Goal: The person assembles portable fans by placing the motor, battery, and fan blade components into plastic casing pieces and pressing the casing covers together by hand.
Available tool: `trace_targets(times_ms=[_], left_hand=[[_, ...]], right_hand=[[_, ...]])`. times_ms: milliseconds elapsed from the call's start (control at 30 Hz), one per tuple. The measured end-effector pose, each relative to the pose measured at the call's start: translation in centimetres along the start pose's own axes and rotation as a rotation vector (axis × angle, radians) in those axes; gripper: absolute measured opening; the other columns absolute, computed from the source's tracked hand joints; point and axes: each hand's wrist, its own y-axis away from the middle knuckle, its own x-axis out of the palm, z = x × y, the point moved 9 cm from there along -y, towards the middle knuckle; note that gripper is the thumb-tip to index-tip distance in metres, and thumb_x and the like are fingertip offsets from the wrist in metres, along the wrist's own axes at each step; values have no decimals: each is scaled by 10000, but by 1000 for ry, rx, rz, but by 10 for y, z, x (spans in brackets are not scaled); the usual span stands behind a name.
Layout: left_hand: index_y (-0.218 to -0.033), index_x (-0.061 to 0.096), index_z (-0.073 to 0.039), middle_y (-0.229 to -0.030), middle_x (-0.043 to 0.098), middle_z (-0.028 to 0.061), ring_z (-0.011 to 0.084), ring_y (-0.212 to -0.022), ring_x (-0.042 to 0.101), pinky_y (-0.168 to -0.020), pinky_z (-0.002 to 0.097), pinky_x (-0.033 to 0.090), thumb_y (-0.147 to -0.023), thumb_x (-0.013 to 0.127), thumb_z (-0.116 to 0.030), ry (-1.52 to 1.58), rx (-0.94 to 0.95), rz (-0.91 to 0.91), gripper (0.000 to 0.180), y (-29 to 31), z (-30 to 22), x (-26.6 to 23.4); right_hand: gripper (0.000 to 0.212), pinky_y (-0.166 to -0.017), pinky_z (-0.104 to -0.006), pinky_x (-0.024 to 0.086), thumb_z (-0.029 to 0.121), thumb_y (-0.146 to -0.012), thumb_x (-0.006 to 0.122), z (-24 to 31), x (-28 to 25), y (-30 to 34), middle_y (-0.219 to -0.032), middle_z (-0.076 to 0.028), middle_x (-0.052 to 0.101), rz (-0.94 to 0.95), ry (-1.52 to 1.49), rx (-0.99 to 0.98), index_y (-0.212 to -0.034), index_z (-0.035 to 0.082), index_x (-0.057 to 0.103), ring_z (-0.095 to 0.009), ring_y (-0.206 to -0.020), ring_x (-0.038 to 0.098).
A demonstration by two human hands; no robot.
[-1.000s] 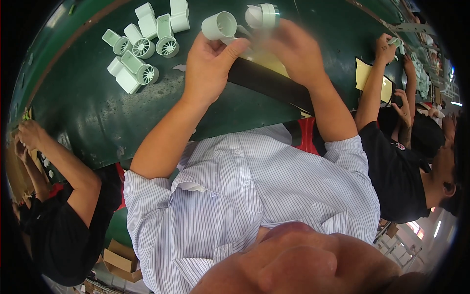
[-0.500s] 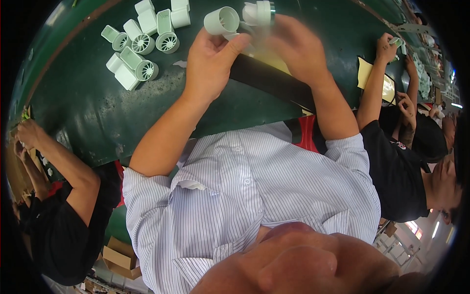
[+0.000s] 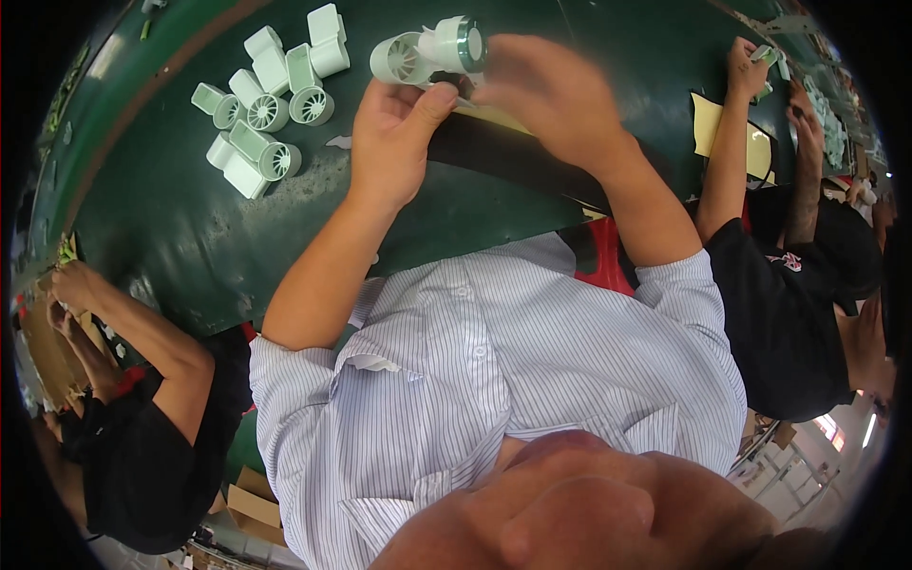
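Observation:
In my left hand (image 3: pixel 391 133) is a pale green plastic housing (image 3: pixel 391 59), round with a spoked end, gripped between thumb and fingers. A pale cylinder with a shiny green ring and white fan-like blades (image 3: pixel 460 44) lies right against the housing's side; how the two meet is partly hidden. My right hand (image 3: pixel 560 100) is beside the cylinder, its fingers smeared by motion. Whether it touches the cylinder cannot be made out. Several more pale green housings (image 3: pixel 266 112), with round spoked ends and boxy ends, lie in a cluster on the green table to the left.
A dark flat strip (image 3: pixel 503 157) over something yellow lies beneath my hands on the green table (image 3: pixel 190 228). One co-worker's arm (image 3: pixel 142 318) is at the left; another's arm (image 3: pixel 727 161) is at the right, by a yellow sheet (image 3: pixel 706 123). A cardboard box (image 3: pixel 252 503) stands at lower left.
The ringed cylinder has moved left and down, closer to the housing, which has tilted to show its spokes. Both hands have shifted slightly, the left one leftward and down.

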Motion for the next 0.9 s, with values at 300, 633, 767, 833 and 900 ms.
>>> trace_targets(times_ms=[300, 633, 767, 833, 900], left_hand=[[-1170, 513, -36, -1047, 597, 55, 163, -980, 599, -918, 352, 508, -903, 644, -100, 46, -63, 23, 305, -2, 8, -4], [-1274, 446, -40, -1105, 600, 72, 159, -971, 615, -807, 282, 533, -839, 713, -72, -45, -33, -21, 511, -3, 1, -5], [-1369, 358, -69, -1150, 570, 67, 155, -968, 609, -775, 282, 538, -837, 722, -92, -101, 8, 19, 644, -5, -6, -4], [-1345, 369, -65, -1137, 567, 66, 154, -967, 604, -744, 282, 545, -845, 721, -114, -168, 24, 91, 613, -7, -12, 1], [-1321, 381, -60, -1126, 568, 63, 155, -970, 602, -766, 283, 539, -849, 717, -118, -182, 38, 84, 582, -3, -15, 1]], right_hand=[[347, -722, -328, 514, 233, -777, 756, 1, 2, 3, -904, -93, 673, -81, 66, -102, -1034, 35, 635, -237, -787, 658], [304, -714, -345, 499, 228, -793, 731, 5, 9, 3, -870, -83, 663, -38, 119, -83, -1026, 54, 642, -250, -776, 634], [292, -712, -343, 489, 215, -793, 729, 5, 8, 4, -860, -88, 660, -34, 80, -66, -1012, 40, 644, -255, -775, 624], [285, -709, -341, 487, 209, -795, 726, 4, 8, 3, -857, -90, 659, -23, 75, -49, -1007, 36, 645, -257, -773, 621], [276, -703, -343, 484, 192, -797, 722, 10, 7, 3, -846, -91, 656, -15, 103, -97, -1007, 30, 644, -262, -767, 617]])
